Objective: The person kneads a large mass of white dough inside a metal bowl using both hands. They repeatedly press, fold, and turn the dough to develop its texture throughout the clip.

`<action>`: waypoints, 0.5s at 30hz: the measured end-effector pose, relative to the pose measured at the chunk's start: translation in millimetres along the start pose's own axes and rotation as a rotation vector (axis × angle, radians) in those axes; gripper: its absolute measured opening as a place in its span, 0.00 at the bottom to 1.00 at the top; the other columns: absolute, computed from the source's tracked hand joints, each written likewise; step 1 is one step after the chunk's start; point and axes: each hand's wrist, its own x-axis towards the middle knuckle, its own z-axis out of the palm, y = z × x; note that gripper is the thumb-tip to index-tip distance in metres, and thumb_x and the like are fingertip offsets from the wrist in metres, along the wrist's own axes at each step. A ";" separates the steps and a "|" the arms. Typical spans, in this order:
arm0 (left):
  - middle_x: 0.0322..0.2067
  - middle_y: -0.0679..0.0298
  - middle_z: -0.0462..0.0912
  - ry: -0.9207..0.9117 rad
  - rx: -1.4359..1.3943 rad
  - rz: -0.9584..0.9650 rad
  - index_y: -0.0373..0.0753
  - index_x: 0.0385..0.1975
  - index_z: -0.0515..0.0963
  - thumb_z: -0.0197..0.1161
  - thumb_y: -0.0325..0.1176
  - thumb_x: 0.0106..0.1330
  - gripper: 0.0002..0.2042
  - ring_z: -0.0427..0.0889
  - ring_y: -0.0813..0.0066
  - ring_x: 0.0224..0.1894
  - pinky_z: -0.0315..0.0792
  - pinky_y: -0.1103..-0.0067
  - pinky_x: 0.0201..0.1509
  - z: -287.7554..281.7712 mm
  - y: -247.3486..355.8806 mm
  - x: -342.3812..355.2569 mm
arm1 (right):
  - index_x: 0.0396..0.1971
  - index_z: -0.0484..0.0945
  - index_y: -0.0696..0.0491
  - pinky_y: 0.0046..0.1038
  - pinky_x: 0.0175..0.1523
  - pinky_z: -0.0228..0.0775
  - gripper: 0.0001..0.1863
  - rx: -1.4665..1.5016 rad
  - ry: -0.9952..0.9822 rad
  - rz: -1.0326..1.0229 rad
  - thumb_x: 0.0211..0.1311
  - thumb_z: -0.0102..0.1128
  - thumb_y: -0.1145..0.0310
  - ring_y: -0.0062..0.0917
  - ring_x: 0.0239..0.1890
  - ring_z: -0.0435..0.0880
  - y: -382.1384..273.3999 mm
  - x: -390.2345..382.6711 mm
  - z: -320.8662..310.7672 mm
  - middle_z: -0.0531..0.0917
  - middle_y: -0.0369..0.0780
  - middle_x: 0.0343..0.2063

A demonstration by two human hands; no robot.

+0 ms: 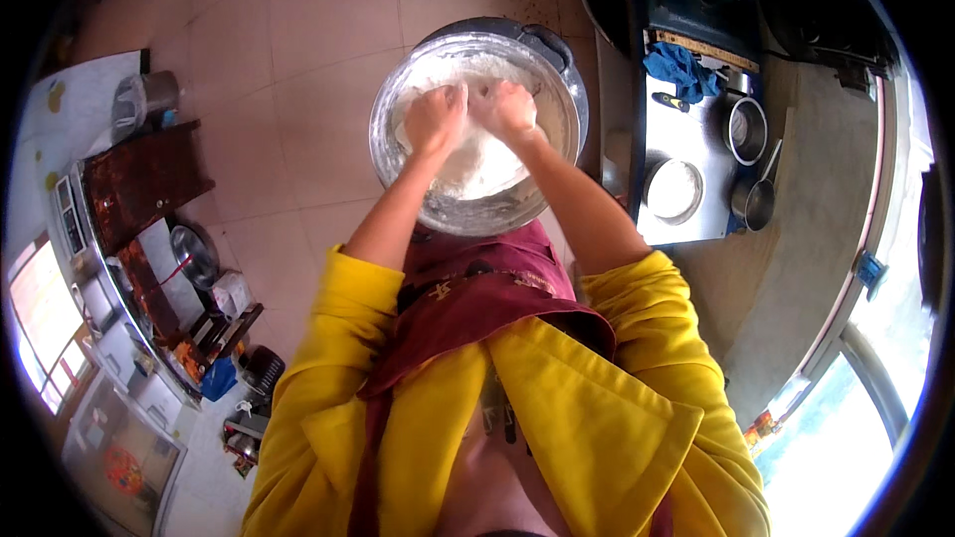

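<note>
A wide metal basin [469,213] of white flour [484,167] stands in front of my maroon apron, its walls dusted white. Both hands are down in it, side by side. My left hand [438,119] has its fingers curled into the flour at the left of the middle. Close beside it on the right, my right hand [506,110] is closed too, fingers bent inward and whitened. Flour surrounds the fingertips, which hardly show. Beneath the basin sits a larger dark pot [550,44] with a loop handle at its far right.
On the right, a metal-topped counter [661,144] carries a bowl of white powder [673,190], a pot [744,130], a saucepan [756,204] and a blue cloth [682,73]. Brown wooden furniture [144,179] stands at the left. Pink tiles [328,119] cover the floor.
</note>
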 end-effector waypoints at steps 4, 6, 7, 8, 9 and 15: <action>0.29 0.52 0.84 -0.233 0.024 0.058 0.38 0.28 0.83 0.51 0.46 0.65 0.19 0.83 0.52 0.34 0.72 0.61 0.46 -29.1 4.7 -23.4 | 0.40 0.84 0.52 0.40 0.45 0.78 0.27 -0.385 -0.231 -0.494 0.53 0.63 0.44 0.41 0.42 0.86 17.5 -17.0 10.5 0.86 0.48 0.36; 0.30 0.54 0.85 -0.100 0.093 0.113 0.39 0.30 0.83 0.52 0.46 0.65 0.17 0.83 0.55 0.35 0.72 0.63 0.46 -27.3 -7.3 -44.2 | 0.39 0.82 0.53 0.46 0.50 0.74 0.22 -0.077 -0.208 -0.099 0.57 0.58 0.49 0.46 0.50 0.81 -10.5 -64.8 -10.8 0.83 0.51 0.41; 0.31 0.56 0.85 0.052 0.112 0.177 0.39 0.32 0.83 0.53 0.46 0.66 0.17 0.83 0.57 0.36 0.73 0.65 0.46 -13.6 -16.3 -55.7 | 0.38 0.82 0.53 0.46 0.51 0.71 0.21 -0.056 -0.043 -0.173 0.57 0.56 0.50 0.45 0.49 0.80 -1.4 -74.7 4.2 0.83 0.50 0.40; 0.32 0.58 0.85 0.202 0.132 0.234 0.40 0.33 0.83 0.53 0.45 0.67 0.16 0.83 0.59 0.36 0.73 0.66 0.46 -1.5 -24.7 -67.8 | 0.38 0.81 0.53 0.46 0.53 0.67 0.20 -0.035 0.116 -0.246 0.57 0.54 0.51 0.44 0.48 0.79 7.4 -81.4 21.6 0.83 0.48 0.38; 0.37 0.60 0.83 0.318 0.185 0.221 0.42 0.34 0.83 0.53 0.43 0.67 0.14 0.80 0.61 0.43 0.66 0.65 0.55 6.7 -26.6 -82.3 | 0.36 0.80 0.52 0.45 0.53 0.66 0.18 -0.087 0.249 -0.263 0.57 0.54 0.53 0.43 0.47 0.78 5.6 -92.2 23.2 0.82 0.47 0.37; 0.34 0.62 0.83 0.406 -0.100 -0.016 0.44 0.29 0.82 0.46 0.43 0.68 0.17 0.78 0.60 0.43 0.61 0.64 0.57 33.9 -20.4 -100.4 | 0.35 0.79 0.48 0.39 0.52 0.60 0.13 0.004 0.448 -0.312 0.53 0.53 0.59 0.36 0.44 0.75 17.6 -102.3 49.2 0.80 0.40 0.37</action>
